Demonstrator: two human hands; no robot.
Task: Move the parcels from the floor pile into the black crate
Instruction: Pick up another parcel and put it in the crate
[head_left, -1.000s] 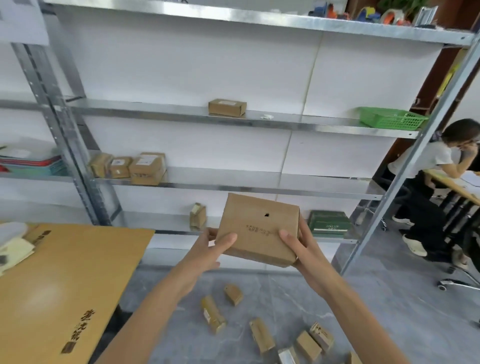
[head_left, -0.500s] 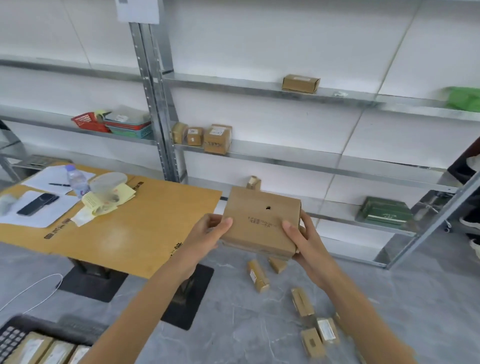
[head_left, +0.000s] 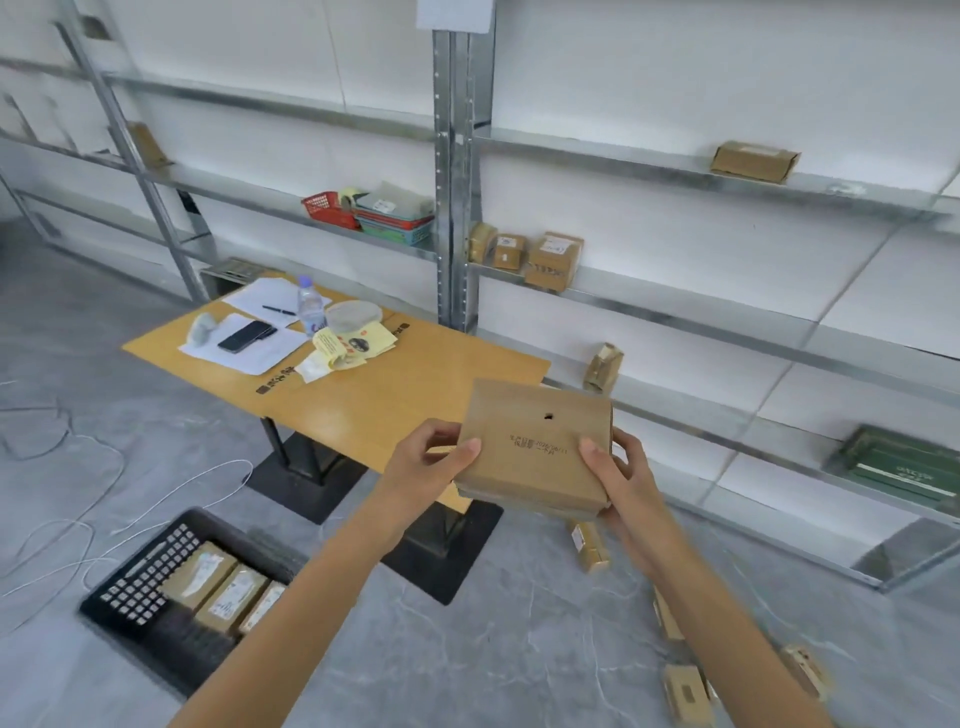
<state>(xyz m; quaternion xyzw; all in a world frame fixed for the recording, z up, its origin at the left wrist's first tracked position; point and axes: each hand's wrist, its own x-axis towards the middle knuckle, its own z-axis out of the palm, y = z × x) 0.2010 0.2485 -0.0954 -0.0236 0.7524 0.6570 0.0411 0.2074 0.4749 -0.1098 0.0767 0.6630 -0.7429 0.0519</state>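
Observation:
A flat brown cardboard parcel (head_left: 535, 447) with a small hole and printed text on top is held at chest height between both hands. My left hand (head_left: 428, 460) grips its left edge and my right hand (head_left: 615, 478) grips its right edge. The black crate (head_left: 150, 582) sits on the floor at the lower left, with three labelled brown parcels (head_left: 218, 590) inside it. Several small parcels of the floor pile (head_left: 685, 686) lie on the grey floor at the lower right, partly hidden by my right forearm.
A wooden table (head_left: 374, 395) on black bases stands between the crate and the metal shelving (head_left: 457, 208), with papers, a phone and a water bottle (head_left: 310, 312) on it. The shelves hold boxes, red and blue trays and a green box (head_left: 904, 467). White cables (head_left: 78, 530) trail over the floor on the left.
The view has swung left and down, so the table and the black crate have come into sight. Both hands keep the same parcel between them.

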